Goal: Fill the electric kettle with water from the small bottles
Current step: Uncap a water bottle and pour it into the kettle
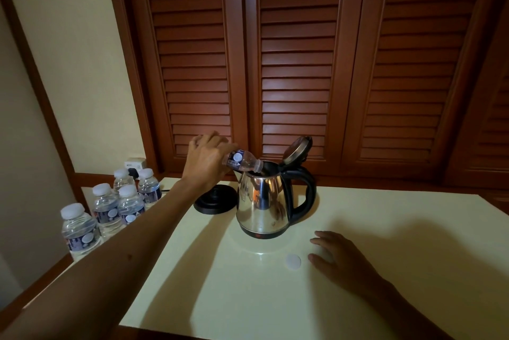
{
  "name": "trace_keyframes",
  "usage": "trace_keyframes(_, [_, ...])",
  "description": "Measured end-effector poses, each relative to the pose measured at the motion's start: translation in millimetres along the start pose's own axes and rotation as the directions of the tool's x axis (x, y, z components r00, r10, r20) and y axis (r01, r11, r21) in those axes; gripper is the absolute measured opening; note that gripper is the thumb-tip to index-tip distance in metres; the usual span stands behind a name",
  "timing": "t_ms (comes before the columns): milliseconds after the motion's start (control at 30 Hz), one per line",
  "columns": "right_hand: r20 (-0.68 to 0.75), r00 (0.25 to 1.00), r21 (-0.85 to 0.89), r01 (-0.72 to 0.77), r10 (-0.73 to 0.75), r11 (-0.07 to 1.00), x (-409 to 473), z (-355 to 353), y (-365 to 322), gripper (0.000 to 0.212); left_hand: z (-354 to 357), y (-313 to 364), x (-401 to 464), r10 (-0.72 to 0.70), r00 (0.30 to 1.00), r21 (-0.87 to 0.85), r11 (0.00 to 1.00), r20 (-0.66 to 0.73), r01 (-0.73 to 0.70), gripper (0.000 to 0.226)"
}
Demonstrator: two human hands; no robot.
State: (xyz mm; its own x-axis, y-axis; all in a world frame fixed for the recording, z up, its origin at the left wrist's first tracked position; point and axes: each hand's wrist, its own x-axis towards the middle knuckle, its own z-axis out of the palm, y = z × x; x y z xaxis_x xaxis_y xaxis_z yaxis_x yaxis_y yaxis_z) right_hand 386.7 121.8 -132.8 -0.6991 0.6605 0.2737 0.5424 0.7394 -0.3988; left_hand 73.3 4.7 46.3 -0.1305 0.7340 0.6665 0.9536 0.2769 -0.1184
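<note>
Head cam looks down on a pale tabletop [371, 229] with the steel kettle [261, 202] standing off its black base [215, 200], which sits just behind-left of it. Makes sense, lifting it off the base keeps water away from the electrics while filling. Lid [298, 149] is flipped right back on its hinge so the mouth is wide open, handle pointing right

Left hand [205, 159] has its fingers wrapped around the butt end of 1 small bottle [242, 160], tipped nearly flat with the neck poking into the kettle's mouth, so I'd say it's mid-pour. Can't really tell how much is left in it, or how full the kettle is, the inside is just dark

Right hand [334, 257] lies relaxed on the table with fingers spread, holding nothing. Loose white cap [293, 261] lies just beside it, probably parked there to screw back on later

5 more bottles [110, 207] stand clustered at the left edge, all capped and looking full, within easy reach of the pouring hand. So my guess is we're early in the job
</note>
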Motion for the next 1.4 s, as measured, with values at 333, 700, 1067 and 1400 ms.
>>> trace_keyframes(333, [-0.002,1.0,-0.003,-0.007,0.007,1.0,0,1,0,0.059,0,5,6,0.097,0.995,0.097,0.991,-0.011,-0.096,0.051])
trace_keyframes(700, [-0.002,1.0,-0.039,0.001,-0.001,0.999,-1,-1,-3,0.051,5,5,-2,0.038,0.997,0.095,0.995,-0.06,-0.033,0.045])
trace_keyframes(1067, [-0.089,0.977,-0.203,0.17,-0.192,0.964,-1,-4,-13,0.045,20,24,-55,-0.352,0.934,-0.181,0.917,0.058,0.357,0.058])
trace_keyframes(1400, [0.186,0.98,-0.041,0.077,-0.068,0.996,-1,-7,-64,0.054,24,56,-127,-0.437,0.775,-0.665,0.411,0.457,0.624,0.055])
